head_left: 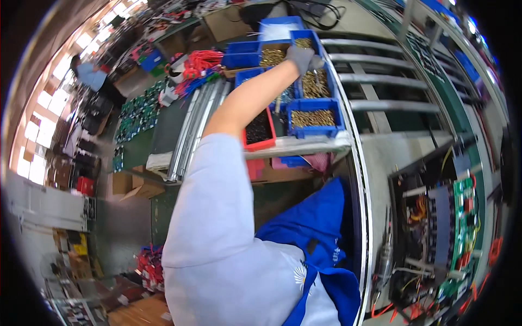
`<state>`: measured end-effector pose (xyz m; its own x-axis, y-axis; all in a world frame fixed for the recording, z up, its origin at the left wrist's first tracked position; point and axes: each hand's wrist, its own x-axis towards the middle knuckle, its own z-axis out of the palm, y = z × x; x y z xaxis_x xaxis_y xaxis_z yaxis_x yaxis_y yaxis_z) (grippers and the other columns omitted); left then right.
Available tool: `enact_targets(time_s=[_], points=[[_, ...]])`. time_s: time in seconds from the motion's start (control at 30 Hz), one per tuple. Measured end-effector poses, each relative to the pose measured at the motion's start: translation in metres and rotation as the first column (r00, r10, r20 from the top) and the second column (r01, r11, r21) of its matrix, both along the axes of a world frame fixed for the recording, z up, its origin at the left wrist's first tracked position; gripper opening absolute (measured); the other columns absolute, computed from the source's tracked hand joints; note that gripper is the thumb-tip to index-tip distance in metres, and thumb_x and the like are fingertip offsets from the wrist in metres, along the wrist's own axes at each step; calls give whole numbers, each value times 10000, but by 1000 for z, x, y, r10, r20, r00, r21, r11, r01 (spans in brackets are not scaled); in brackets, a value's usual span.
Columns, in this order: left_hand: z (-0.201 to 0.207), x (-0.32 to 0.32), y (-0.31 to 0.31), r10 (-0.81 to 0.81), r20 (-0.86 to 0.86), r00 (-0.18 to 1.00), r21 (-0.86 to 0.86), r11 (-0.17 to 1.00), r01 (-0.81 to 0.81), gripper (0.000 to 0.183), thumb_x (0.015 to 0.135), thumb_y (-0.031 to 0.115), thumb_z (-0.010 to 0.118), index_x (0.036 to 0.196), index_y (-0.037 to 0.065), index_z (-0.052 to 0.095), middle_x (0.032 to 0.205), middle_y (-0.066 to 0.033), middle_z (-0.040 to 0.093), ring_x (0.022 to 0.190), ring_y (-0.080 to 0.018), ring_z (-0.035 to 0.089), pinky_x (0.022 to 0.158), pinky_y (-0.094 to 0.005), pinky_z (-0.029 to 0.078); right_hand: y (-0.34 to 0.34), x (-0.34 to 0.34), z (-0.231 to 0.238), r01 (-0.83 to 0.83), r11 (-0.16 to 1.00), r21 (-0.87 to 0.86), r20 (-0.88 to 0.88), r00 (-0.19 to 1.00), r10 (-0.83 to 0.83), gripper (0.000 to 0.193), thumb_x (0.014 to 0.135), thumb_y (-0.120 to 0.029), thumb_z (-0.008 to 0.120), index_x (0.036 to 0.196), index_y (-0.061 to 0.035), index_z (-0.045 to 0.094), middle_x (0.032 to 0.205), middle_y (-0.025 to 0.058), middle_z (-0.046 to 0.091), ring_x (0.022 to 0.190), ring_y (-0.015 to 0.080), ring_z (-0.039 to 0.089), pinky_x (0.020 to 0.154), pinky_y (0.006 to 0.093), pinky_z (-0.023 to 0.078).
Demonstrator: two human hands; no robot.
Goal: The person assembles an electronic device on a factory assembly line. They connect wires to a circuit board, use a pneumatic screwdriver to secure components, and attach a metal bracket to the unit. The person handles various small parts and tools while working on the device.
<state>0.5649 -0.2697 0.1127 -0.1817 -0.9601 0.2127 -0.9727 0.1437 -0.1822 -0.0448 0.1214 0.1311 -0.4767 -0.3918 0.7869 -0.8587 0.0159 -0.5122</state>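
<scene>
My left arm, in a light grey-blue sleeve pushed up to the elbow, reaches forward over a group of blue parts bins. My left hand (300,58), in a grey glove, is at the far bins of brass-coloured small hardware (314,85). Its fingers point down toward them, blurred and mostly hidden behind the back of the hand. A nearer blue bin (340,120) holds similar brass-coloured pieces. Under my forearm stands a red bin (272,142) of small black parts. My right hand is out of view.
Metal bars (187,130) and red cables (202,62) lie left of the bins, beyond them green circuit boards (138,113). At right runs a roller conveyor (394,103). An open device with wiring (435,228) and a power screwdriver (386,258) lie nearer. Another person (91,75) stands far left.
</scene>
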Motion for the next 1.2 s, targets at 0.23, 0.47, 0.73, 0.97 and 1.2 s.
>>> enact_targets(time_s=[0.23,0.47,0.73,0.97,1.2], points=[[8,50,-135,268,-489,830,19,954,-298,642,702,378,713,1214,26,552,1236,-183,593,1112,-287,604,917,-397,491,-65,6,-11,-60,998,-37,-17,998,60,599,931,-390,541,1341,29,417,1307,183,517,1151,288,548,966,399,453],[-10,-158,-64,-103,-668,737,51,982,183,827,700,446,688,1264,-110,448,1122,-327,593,1059,-403,601,905,-420,486,-78,-26,-22,-5,1000,-13,-10,1000,5,525,952,-345,495,1303,44,467,1285,173,547,1148,272,549,977,380,434],[-55,-302,15,-268,-926,266,27,657,754,528,785,213,696,1232,-14,531,1161,-155,627,1065,-228,593,950,-349,446,-52,-120,-45,32,998,-62,59,998,-29,462,975,-294,444,1259,62,525,1259,161,582,1145,253,549,989,359,411],[-35,-322,51,-121,-892,435,314,527,790,411,793,97,659,1168,-15,536,1028,-106,653,925,-161,592,824,-315,471,-32,-108,-50,229,957,-179,208,959,-191,469,930,-436,569,1114,-8,623,970,79,662,867,143,563,787,291,446],[-85,-327,16,-53,-861,506,295,759,581,364,762,233,653,968,-62,596,831,-114,663,723,-189,611,652,-338,477,-35,-87,-49,211,956,-205,188,967,-173,596,962,-543,404,1086,0,616,919,90,635,859,183,564,772,324,435]])
